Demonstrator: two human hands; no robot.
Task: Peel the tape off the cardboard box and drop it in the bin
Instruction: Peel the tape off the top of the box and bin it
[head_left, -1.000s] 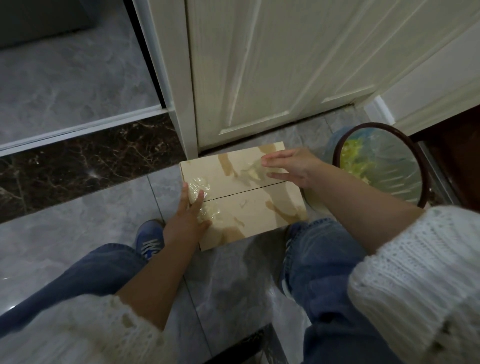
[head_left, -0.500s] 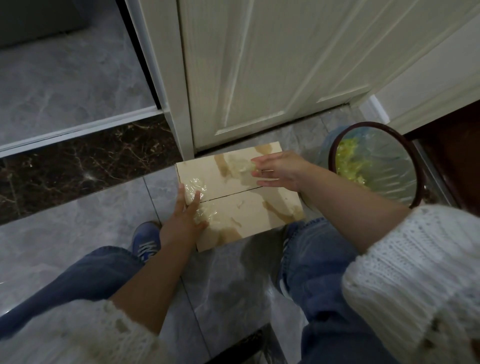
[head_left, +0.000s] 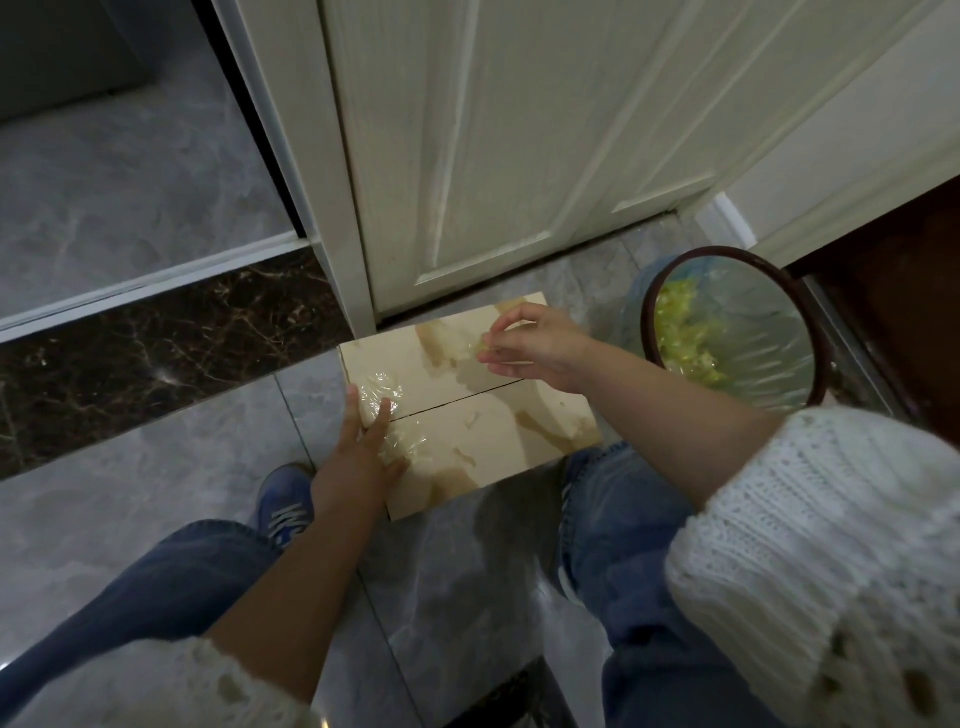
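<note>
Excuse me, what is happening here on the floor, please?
A person crouches over a cardboard box on the tiled floor and removes clear tape from it. The left hand rests flat on the box's left end, on a crumpled patch of tape. The right hand pinches a piece of tape near the far edge. A lined bin stands open just right of the box, with yellow-green scraps inside.

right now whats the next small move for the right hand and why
Probably keep pulling up and toward the bin. The right hand pinches a lifted bit of clear tape over the far flap of the cardboard box, and the left hand rests flat on the box's near left corner, steadying it. The bin stands just right of the box.
</note>
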